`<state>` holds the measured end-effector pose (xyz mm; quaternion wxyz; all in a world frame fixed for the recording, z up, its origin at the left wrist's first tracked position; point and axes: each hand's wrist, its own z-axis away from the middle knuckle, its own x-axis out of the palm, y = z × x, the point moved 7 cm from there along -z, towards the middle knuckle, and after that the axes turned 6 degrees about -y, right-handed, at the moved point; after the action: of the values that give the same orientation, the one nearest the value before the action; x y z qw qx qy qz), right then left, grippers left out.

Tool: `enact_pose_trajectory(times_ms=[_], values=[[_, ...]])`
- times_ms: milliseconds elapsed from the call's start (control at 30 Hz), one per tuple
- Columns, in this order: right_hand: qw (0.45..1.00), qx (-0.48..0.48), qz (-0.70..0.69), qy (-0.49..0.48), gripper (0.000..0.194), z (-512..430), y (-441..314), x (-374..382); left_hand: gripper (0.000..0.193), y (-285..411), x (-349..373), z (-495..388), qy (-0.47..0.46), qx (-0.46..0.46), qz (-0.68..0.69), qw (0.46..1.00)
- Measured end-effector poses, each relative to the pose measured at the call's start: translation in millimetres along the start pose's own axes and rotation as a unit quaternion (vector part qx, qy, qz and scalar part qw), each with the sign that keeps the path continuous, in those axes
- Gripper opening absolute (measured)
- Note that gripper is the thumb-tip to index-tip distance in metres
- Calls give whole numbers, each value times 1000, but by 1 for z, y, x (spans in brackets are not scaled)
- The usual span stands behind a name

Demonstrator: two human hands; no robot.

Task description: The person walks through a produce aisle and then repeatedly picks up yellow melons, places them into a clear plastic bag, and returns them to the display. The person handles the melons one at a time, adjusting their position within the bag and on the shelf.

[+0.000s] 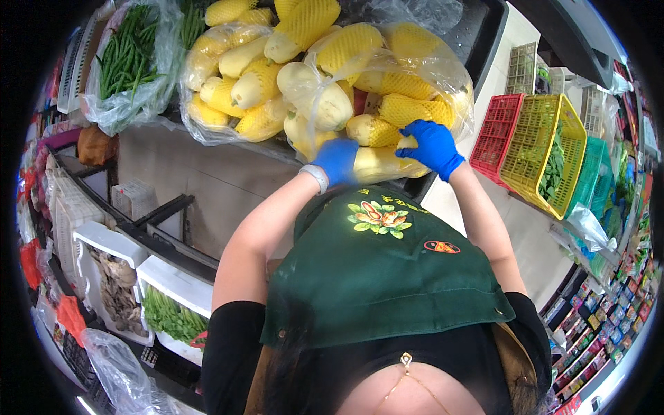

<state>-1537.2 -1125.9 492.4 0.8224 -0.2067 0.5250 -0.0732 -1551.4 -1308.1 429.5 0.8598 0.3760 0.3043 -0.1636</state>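
My left hand (336,162), in a blue glove and blurred, is at the near edge of a clear plastic bag (461,116). Its fingertips are hard to make out, so its grip is unclear. My right hand (431,148), also gloved in blue, has thumb and fingers around the end of a pale oblong fruit (409,142) at the bag's near right. Between my hands lies another yellowish fruit (381,160). The bag holds several fruits in yellow foam nets (415,109); two bare pale ones (332,104) lie at its left.
Another bag of netted fruit (259,91) is at the left, with bagged green beans (129,57) beyond. A black display edge (490,46) runs along the right. Red (495,135) and yellow crates (537,140) stand further right. Foam boxes (176,277) of vegetables are behind left.
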Motion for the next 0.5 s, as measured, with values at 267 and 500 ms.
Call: enact_pose_trajectory(times_ms=[267,500], values=[[984,128,-31,121,55,12,3,-17,72,16,-5,8,97,-38,116,988],[983,-34,98,150,57,4,-28,11,72,-4,26,1,146,44,291,944]])
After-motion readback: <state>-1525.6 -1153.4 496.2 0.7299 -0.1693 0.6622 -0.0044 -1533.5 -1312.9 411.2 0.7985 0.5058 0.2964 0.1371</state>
